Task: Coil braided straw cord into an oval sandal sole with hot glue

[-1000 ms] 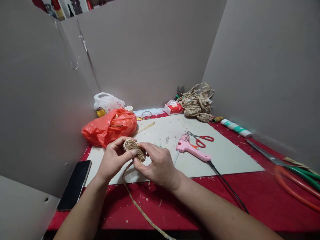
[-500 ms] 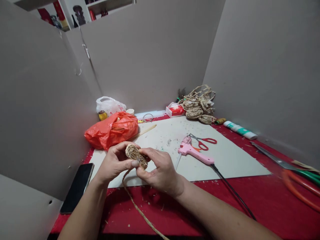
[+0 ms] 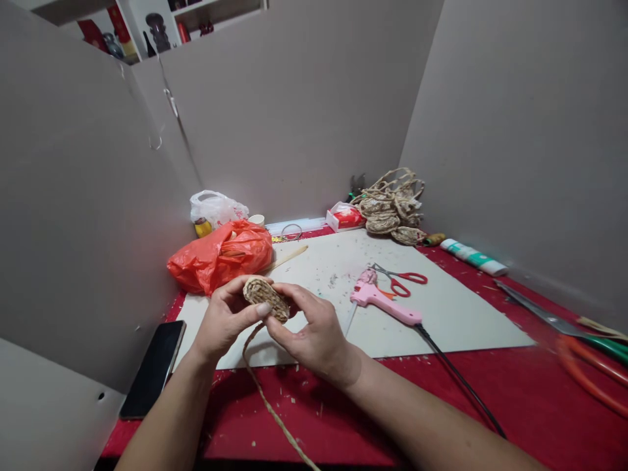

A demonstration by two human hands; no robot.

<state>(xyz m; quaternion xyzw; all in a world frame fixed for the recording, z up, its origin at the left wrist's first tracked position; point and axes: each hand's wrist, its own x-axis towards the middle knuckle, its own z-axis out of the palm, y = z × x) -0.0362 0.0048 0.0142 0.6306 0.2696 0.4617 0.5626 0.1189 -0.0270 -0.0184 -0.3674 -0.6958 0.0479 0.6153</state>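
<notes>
1. The left hand (image 3: 226,322) and right hand (image 3: 309,333) both pinch a coiled braid disc (image 3: 265,299), held above the table's near edge.
2. Its loose braid tail (image 3: 267,405) hangs toward the person.
3. The glue gun (image 3: 385,303) lies just right.
4. Risk: if either pinch slackens, the outer coil could spring loose.

Standing around three sides of a red-covered table (image 3: 490,392), plain grey partition panels (image 3: 304,111); peeking over the back-left corner, white shelves (image 3: 196,13) holding small ornaments under even indoor light
</notes>
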